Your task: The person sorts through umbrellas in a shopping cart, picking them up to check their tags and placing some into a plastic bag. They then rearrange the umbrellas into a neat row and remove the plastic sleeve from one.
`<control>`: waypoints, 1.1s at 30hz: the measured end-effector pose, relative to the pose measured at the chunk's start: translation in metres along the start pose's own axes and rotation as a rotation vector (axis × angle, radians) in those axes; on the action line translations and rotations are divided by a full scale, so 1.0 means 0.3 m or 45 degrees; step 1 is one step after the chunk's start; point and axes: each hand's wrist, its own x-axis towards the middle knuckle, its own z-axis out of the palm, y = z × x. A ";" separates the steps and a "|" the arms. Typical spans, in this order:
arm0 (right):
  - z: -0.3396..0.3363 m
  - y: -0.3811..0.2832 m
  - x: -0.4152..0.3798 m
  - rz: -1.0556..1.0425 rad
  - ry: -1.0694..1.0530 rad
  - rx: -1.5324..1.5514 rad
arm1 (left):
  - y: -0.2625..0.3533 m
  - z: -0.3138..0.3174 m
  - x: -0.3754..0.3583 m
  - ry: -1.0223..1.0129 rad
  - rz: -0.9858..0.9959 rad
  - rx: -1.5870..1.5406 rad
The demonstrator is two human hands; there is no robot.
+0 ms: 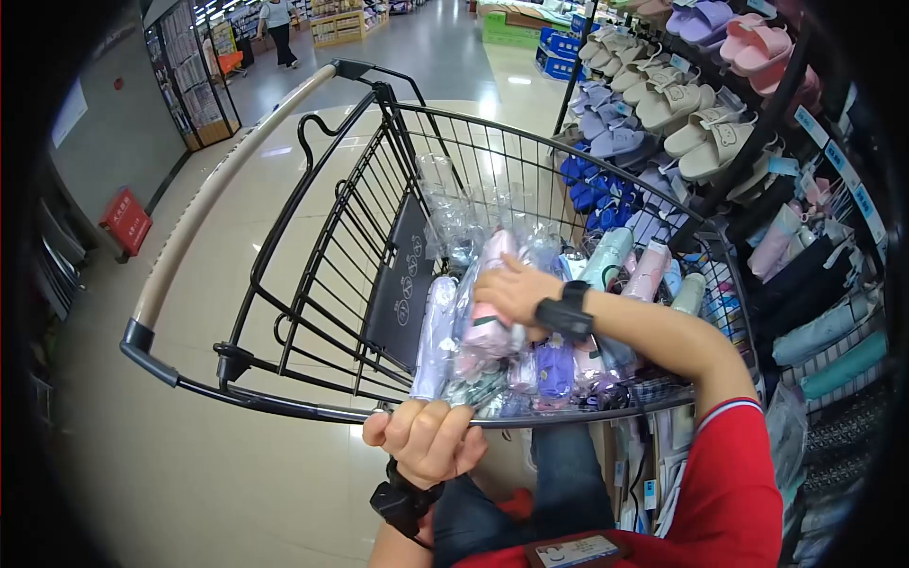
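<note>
A black wire shopping cart (327, 405) stands in front of me, holding several folding umbrellas in clear plastic wrap. My left hand (426, 440) is closed round the cart's near top rail. Inside the cart, my right hand (516, 295) is closed over a pink wrapped umbrella (490, 331), its fingertips partly hidden. To the left of that umbrella lies a pale lilac one (436, 331). On the other side are a mint green umbrella (606, 260), a light pink one (648, 272) and a purple one (554, 369).
Racks of slippers (668, 99) rise along the right, with more umbrellas (828, 336) hanging below them. A red box (125, 222) stands by the left wall. Tiled floor (227, 454) runs along the cart's left. A person (277, 28) walks in the far aisle.
</note>
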 end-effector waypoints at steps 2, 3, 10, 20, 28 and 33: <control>-0.148 0.006 -0.067 0.024 0.024 -0.131 | 0.002 0.001 -0.003 0.001 -0.019 -0.006; -0.254 -0.011 -0.096 -0.008 0.058 -0.119 | 0.002 0.001 -0.005 -0.006 -0.034 -0.011; -0.571 -0.117 -0.408 0.115 -0.387 -0.325 | 0.000 0.001 -0.007 -0.020 -0.050 -0.022; -0.715 -0.112 -0.402 1.019 -1.220 0.254 | 0.010 -0.014 -0.003 -0.085 -0.073 -0.023; -0.146 -0.027 0.081 0.183 -0.550 -0.009 | 0.018 -0.021 0.002 -0.132 -0.073 0.031; 0.287 -0.033 0.197 0.078 -0.549 -0.074 | 0.026 -0.030 0.009 -0.158 -0.087 0.059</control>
